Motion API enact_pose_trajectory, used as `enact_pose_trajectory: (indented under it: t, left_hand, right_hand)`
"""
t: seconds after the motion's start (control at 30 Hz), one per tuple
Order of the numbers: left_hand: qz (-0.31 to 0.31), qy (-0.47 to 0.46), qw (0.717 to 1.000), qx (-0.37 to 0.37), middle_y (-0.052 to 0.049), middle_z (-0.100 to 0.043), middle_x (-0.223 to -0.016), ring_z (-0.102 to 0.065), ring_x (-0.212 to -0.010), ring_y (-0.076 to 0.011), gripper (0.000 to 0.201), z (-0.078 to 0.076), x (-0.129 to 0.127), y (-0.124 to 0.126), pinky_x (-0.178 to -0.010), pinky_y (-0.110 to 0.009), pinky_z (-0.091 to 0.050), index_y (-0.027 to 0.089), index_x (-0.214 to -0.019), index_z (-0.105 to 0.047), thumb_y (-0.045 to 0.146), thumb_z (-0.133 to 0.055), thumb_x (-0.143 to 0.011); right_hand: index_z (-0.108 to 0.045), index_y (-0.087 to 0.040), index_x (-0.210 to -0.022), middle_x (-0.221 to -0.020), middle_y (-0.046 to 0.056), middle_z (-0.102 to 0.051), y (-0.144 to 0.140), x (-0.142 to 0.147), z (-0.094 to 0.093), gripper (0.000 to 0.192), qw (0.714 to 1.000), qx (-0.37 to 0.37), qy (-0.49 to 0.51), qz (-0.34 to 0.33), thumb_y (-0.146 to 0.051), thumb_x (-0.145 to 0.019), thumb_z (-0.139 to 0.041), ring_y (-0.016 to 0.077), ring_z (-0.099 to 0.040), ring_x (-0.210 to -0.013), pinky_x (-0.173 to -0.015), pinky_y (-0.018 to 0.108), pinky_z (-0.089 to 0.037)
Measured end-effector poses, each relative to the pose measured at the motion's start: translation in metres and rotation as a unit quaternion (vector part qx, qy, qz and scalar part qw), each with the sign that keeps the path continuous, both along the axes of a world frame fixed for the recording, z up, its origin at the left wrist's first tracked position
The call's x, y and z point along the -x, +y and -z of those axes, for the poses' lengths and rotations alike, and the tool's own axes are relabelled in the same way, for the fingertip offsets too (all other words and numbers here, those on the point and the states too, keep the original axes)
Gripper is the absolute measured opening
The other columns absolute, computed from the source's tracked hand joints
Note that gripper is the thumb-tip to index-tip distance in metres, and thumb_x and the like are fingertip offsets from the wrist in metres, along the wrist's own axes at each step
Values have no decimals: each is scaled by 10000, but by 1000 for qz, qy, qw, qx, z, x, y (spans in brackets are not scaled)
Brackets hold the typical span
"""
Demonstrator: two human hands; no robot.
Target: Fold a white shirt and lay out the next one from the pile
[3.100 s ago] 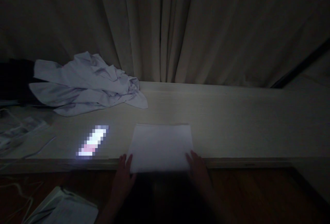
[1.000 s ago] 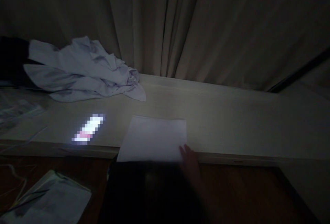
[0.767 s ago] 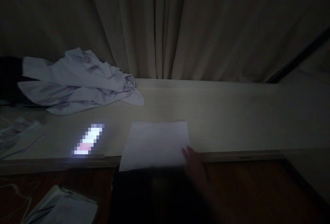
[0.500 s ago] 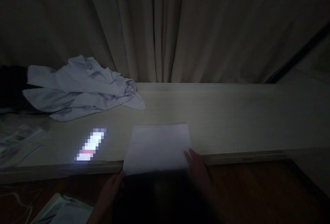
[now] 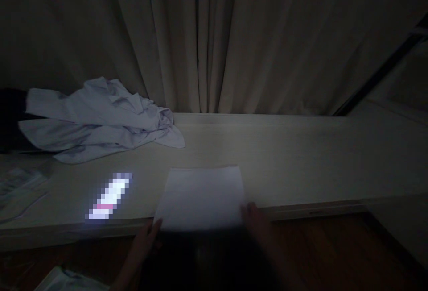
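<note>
The room is very dark. A white sheet of paper [image 5: 202,197] lies on a pale ledge [image 5: 301,166], its near edge hanging over the front lip. My left hand [image 5: 143,244] touches the sheet's near left corner with its fingertips. My right hand [image 5: 259,226] rests at the near right corner. Whether either hand pinches the paper cannot be made out. A dark shape below the sheet hides my forearms.
A crumpled pale shirt [image 5: 96,119] lies on the ledge at the left. A lit phone screen [image 5: 109,196] glows left of the paper. Curtains [image 5: 214,41] hang behind. More papers [image 5: 63,280] lie on the wooden floor [image 5: 321,251] at the lower left.
My left hand left the view about a second ago and has come back to the sheet's near left corner. The right hand stayed at the right corner. The paper barely shifted.
</note>
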State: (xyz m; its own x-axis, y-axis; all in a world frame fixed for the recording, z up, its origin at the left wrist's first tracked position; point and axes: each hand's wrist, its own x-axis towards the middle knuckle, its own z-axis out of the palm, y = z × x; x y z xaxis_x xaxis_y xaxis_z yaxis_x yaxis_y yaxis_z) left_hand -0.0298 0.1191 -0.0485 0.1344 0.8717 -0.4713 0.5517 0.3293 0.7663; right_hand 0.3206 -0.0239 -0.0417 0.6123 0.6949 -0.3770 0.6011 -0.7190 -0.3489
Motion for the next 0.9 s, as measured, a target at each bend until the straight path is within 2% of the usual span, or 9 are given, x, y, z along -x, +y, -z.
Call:
enact_pose_trajectory:
  t: [0.07, 0.17, 0.33, 0.5, 0.6, 0.7, 0.8, 0.9]
  left_hand:
    - [-4, -15, 1000, 3, -80, -700, -715, -671, -563, -228, 551, -3, -3, 0, -441, -302, -522, 172, -937, -569, 649, -458, -684]
    - [-18, -33, 999, 3, -69, -698, -694, -662, -551, -226, 506, -13, -6, 1, -430, -310, -522, 185, -903, -566, 628, -475, -676]
    - [-39, -40, 997, 45, -82, -698, -686, -670, -586, -243, 522, -27, -7, 0, -480, -341, -547, 176, -875, -574, 633, -486, -637]
    - [-10, -29, 999, 33, -79, -695, -714, -662, -579, -224, 584, -22, 1, 0, -480, -315, -528, 150, -868, -610, 671, -500, -629]
    - [5, -15, 999, 32, -64, -682, -640, -667, -595, -239, 605, -19, 4, 2, -496, -324, -533, 156, -853, -626, 701, -482, -631]
    - [20, -10, 998, 57, -68, -676, -591, -679, -636, -262, 573, -21, 4, 3, -531, -350, -554, 183, -801, -630, 708, -478, -628]
    - [33, -25, 997, 67, -81, -696, -644, -684, -676, -257, 522, -26, 4, 3, -568, -354, -568, 204, -786, -623, 687, -495, -634]
    - [23, -26, 997, 64, -81, -704, -692, -678, -658, -246, 512, -24, 6, 3, -545, -346, -560, 203, -826, -611, 668, -510, -637]
  right_hand:
    - [-524, -169, -1092, -990, 163, -689, 5, -2, 0, 487, 1000, 16, 1, -12, -529, -909, -253, 273, -657, -939, -812, 391, -464]
    - [-510, -147, -1163, -1125, 169, -654, 6, -6, 9, 447, 999, -23, 21, -26, -466, -907, -327, 251, -617, -1059, -878, 347, -436]
    - [-518, -173, -1219, -1166, 121, -651, 4, -15, 23, 460, 997, -59, 48, 17, -455, -900, -343, 223, -579, -1127, -926, 310, -408]
    - [-556, -169, -1164, -1159, 125, -650, 7, -24, 30, 434, 996, -86, 31, 4, -415, -908, -306, 220, -600, -1086, -900, 312, -426]
    - [-579, -182, -1103, -1115, 119, -668, 8, -27, 35, 424, 995, -99, 19, 2, -415, -912, -281, 217, -622, -1037, -854, 314, -451]
    - [-577, -193, -1072, -1065, 106, -684, 7, -28, 39, 416, 994, -104, 14, -7, -416, -920, -259, 208, -636, -987, -818, 311, -462]
    - [-573, -195, -1059, -1017, 104, -694, 9, -30, 38, 414, 995, -97, 17, -18, -411, -924, -248, 205, -643, -960, -808, 315, -458]
    - [-570, -192, -1021, -992, 116, -696, 14, -33, 29, 420, 998, -60, 20, -20, -422, -924, -233, 215, -647, -941, -799, 331, -454]
